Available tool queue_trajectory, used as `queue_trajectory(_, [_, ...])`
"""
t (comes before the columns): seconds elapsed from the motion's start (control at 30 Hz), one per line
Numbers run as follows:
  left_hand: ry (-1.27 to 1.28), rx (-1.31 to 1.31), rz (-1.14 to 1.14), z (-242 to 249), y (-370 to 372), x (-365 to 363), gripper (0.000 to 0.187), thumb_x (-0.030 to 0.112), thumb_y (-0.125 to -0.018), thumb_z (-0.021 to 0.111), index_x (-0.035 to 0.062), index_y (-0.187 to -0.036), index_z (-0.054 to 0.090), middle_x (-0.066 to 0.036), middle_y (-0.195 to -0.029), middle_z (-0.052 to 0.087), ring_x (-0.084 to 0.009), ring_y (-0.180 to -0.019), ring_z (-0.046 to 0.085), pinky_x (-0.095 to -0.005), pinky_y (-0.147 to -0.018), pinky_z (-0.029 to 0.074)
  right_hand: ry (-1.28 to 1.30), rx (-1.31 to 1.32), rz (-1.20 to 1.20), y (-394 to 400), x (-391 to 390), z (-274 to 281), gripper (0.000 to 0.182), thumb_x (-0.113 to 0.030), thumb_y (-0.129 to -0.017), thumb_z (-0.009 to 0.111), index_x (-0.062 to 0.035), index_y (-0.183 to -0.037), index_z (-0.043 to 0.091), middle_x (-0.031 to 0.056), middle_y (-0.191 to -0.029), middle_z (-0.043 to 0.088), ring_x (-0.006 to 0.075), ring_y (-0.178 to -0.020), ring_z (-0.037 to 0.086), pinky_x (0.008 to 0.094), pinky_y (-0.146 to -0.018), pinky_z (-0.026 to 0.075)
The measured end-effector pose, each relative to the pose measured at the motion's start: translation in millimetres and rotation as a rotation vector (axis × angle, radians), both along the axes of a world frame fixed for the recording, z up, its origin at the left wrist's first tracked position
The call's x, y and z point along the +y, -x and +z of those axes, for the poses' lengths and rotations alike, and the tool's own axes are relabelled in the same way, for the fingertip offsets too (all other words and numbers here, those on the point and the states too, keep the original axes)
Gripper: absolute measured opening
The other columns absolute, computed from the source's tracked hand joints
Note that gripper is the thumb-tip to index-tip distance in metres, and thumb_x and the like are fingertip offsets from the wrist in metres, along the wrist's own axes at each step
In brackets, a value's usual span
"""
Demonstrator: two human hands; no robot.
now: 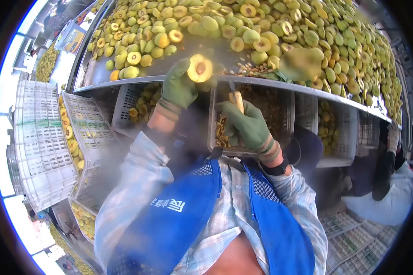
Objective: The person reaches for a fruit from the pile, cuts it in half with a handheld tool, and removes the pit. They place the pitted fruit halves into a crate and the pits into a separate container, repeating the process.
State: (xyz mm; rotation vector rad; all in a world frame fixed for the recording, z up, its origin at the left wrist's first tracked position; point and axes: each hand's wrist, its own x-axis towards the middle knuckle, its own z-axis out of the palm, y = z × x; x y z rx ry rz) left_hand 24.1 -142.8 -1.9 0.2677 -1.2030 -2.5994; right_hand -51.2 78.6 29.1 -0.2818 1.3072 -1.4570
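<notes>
My left hand (pixel 180 85), in a green glove, holds up a halved yellow fruit (pixel 200 68) with its cut face and brown centre showing, just above the metal table's front edge (pixel 170 79). To its right, my right hand (pixel 247 123), gloved too, is closed around the wooden handle of a knife (pixel 237 101) whose short blade points up toward the table edge. Beneath that hand is a crate (pixel 213 133) with brown pits and scraps inside. Many halved green-yellow fruits (pixel 147 36) lie heaped on the table.
White crates (pixel 39 146) are stacked at the left, with a fruit-filled crate (pixel 96 133) beside them. More crates (pixel 337 133) sit under the table. At the far right, another person's gloved hand (pixel 393 136) is near the table edge, above a white sack (pixel 385 201).
</notes>
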Motion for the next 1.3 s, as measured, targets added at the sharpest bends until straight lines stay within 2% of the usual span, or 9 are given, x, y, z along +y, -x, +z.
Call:
queue_trajectory(0.17, [-0.001,0.025,-0.009,19,12,71,0.070,0.049,-0.099,0.042,-0.0070,-0.140,0.041,-0.027,-0.118,0.062,-0.0333,-0.112,0.060,-0.0405,-0.099,0.048,0.078,0.004,-0.011,-7,15,26,0.032,-0.033,-0.095,0.062,-0.0024,-0.097,0.056,0.0024,-0.062,0.057,0.0093,-0.043,0.052,0.0237,-0.039,0.041])
queue_trajectory(0.63, [0.856,-0.059,-0.002,22,10,92,0.067,0.051,-0.101,0.037,-0.0070,-0.131,0.050,-0.022,-0.102,0.067,-0.0238,-0.092,0.066,-0.0325,-0.083,0.055,0.055,0.003,0.123,-8,53,31,0.036,-0.036,-0.094,0.057,-0.0003,-0.096,0.056,0.0033,-0.061,0.056,0.0102,-0.041,0.052,0.0237,-0.036,0.038])
queue_trajectory(0.8, [0.576,-0.067,-0.179,31,5,83,0.065,0.050,-0.100,0.037,-0.0074,-0.123,0.057,-0.022,-0.105,0.067,-0.0232,-0.089,0.067,-0.0335,-0.082,0.055,0.067,-0.035,0.186,-7,57,30,0.038,-0.036,-0.092,0.058,0.0010,-0.098,0.056,0.0039,-0.061,0.056,0.0114,-0.042,0.053,0.0239,-0.036,0.039])
queue_trajectory(0.9, [0.839,-0.023,-0.155,34,4,85,0.063,0.049,-0.100,0.038,-0.0075,-0.119,0.059,-0.020,-0.110,0.067,-0.0235,-0.090,0.068,-0.0345,-0.082,0.056,0.052,0.034,0.234,-5,58,24,0.039,-0.037,-0.092,0.059,0.0013,-0.098,0.056,0.0040,-0.062,0.057,0.0116,-0.043,0.053,0.0244,-0.036,0.040])
queue_trajectory(0.93, [0.778,-0.066,-0.203,33,3,84,0.062,0.048,-0.100,0.039,-0.0074,-0.119,0.059,-0.020,-0.111,0.067,-0.0236,-0.090,0.068,-0.0348,-0.083,0.056,0.039,0.069,0.251,-5,58,22,0.039,-0.037,-0.092,0.059,0.0013,-0.099,0.056,0.0041,-0.063,0.057,0.0116,-0.043,0.054,0.0246,-0.036,0.040])
queue_trajectory(1.03, [0.641,-0.153,-0.317,32,7,78,0.061,0.047,-0.100,0.040,-0.0070,-0.120,0.059,-0.019,-0.112,0.067,-0.0239,-0.090,0.068,-0.0350,-0.083,0.056,-0.037,0.145,0.247,-9,58,22,0.039,-0.035,-0.096,0.057,-0.0014,-0.114,0.060,0.0024,-0.060,0.055,0.0094,-0.043,0.050,0.0226,-0.038,0.036])
queue_trajectory(1.1, [0.605,-0.168,-0.361,34,8,79,0.059,0.046,-0.100,0.042,-0.0067,-0.120,0.059,-0.020,-0.111,0.067,-0.0243,-0.091,0.068,-0.0342,-0.082,0.056,0.017,0.106,0.256,-6,57,9,0.037,-0.037,-0.094,0.058,-0.0018,-0.104,0.059,0.0029,-0.061,0.056,0.0102,-0.043,0.052,0.0236,-0.037,0.038])
queue_trajectory(1.2, [0.378,-0.284,-0.300,47,3,91,0.058,0.045,-0.099,0.043,-0.0061,-0.121,0.059,-0.020,-0.109,0.067,-0.0245,-0.093,0.068,-0.0323,-0.081,0.057,0.097,-0.027,0.229,-6,56,3,0.035,-0.038,-0.094,0.058,-0.0030,-0.099,0.058,0.0029,-0.061,0.056,0.0102,-0.043,0.053,0.0237,-0.036,0.039])
queue_trajectory(1.3, [0.290,-0.143,-0.099,33,0,103,0.056,0.043,-0.100,0.043,-0.0054,-0.123,0.058,-0.019,-0.104,0.068,-0.0245,-0.092,0.068,-0.0306,-0.078,0.057,0.110,-0.010,0.189,-11,51,5,0.035,-0.038,-0.094,0.058,-0.0036,-0.099,0.058,0.0027,-0.059,0.055,0.0098,-0.041,0.051,0.0234,-0.036,0.038])
